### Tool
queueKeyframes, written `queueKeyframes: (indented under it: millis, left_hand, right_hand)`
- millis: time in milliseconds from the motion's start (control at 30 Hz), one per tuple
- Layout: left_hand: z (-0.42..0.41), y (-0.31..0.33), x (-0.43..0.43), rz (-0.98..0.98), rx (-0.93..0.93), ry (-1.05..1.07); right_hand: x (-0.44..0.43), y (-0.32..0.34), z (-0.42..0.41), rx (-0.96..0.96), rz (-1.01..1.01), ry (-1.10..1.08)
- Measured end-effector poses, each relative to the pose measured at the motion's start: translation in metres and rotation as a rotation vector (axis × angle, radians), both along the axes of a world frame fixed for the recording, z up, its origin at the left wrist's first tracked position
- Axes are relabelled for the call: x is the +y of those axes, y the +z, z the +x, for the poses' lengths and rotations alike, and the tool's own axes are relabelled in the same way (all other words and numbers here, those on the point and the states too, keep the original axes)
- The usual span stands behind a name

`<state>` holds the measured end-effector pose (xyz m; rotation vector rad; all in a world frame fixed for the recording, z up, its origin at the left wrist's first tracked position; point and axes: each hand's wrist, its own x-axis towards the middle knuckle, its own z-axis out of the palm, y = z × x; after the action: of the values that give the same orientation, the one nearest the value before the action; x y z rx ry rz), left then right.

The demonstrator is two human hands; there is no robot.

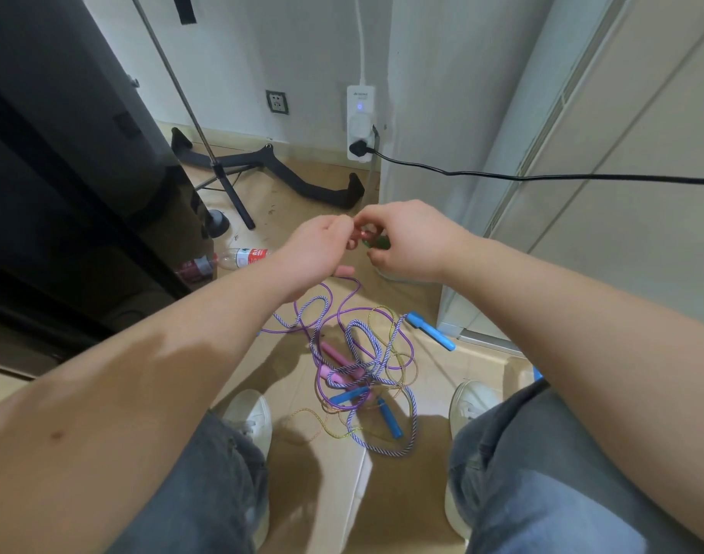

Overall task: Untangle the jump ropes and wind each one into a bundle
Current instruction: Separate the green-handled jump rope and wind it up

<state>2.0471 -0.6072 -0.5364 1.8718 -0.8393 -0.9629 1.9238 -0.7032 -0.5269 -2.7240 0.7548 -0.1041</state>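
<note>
Several jump ropes lie tangled on the floor between my feet: a blue-and-white striped rope, a thin purple rope and a thin yellow rope, with pink handles and blue handles among them. My left hand and my right hand meet above the pile. Between their fingertips sit a red piece and a green handle. A pink handle end pokes out under my left hand, and the purple rope runs down from it.
A black power cord stretches across from a wall power strip. A tripod stand and a black bar sit by the wall. A plastic bottle lies left of my hands. A dark cabinet fills the left side.
</note>
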Motion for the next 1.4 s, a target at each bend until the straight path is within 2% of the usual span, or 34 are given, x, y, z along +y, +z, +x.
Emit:
queueKeyframes:
  millis: [100,200,400,467,533,600,733,900,1033,1167,1267,1400]
  left_hand:
    - [0.0,-0.005,0.003,0.065,-0.044,-0.092]
    - [0.004,-0.007,0.007,0.061,-0.208,-0.166]
    - [0.005,0.003,0.006,-0.028,-0.368,-0.111]
    - [0.006,0.005,0.004,-0.035,-0.362,-0.107]
    - [0.007,0.007,0.003,-0.06,-0.269,-0.059]
    - [0.01,0.008,0.001,-0.11,-0.184,-0.002]
    - [0.013,0.008,0.001,-0.11,-0.195,0.037]
    - [0.019,0.009,0.003,-0.078,-0.305,0.042]
    - [0.02,0.009,0.004,-0.077,-0.337,0.042]
    - [0.018,0.007,0.003,-0.138,-0.307,-0.002]
    - [0.015,0.006,0.003,-0.171,-0.265,-0.069]
    - [0.018,-0.002,0.002,-0.218,-0.244,-0.064]
  right_hand:
    - [-0.001,-0.007,-0.001,0.068,-0.001,-0.002]
    - [-0.001,-0.006,-0.006,0.043,0.107,-0.001]
    - [0.001,-0.004,-0.008,-0.267,0.416,-0.137]
    - [0.006,-0.003,-0.005,-0.364,0.617,-0.181]
    - [0.011,0.0,-0.003,-0.488,0.876,-0.189]
    - [0.011,0.003,-0.001,-0.594,0.975,-0.172]
    - [0.012,0.003,0.003,-0.65,0.995,-0.1]
    - [0.015,0.007,0.003,-0.575,1.011,-0.008]
    - [0.014,0.006,0.001,-0.468,0.949,-0.023]
    - [0.004,-0.002,0.003,-0.349,0.569,-0.149]
    - [0.001,-0.006,0.002,-0.277,0.415,-0.199]
    - [0.003,-0.006,0.001,-0.28,0.558,-0.185]
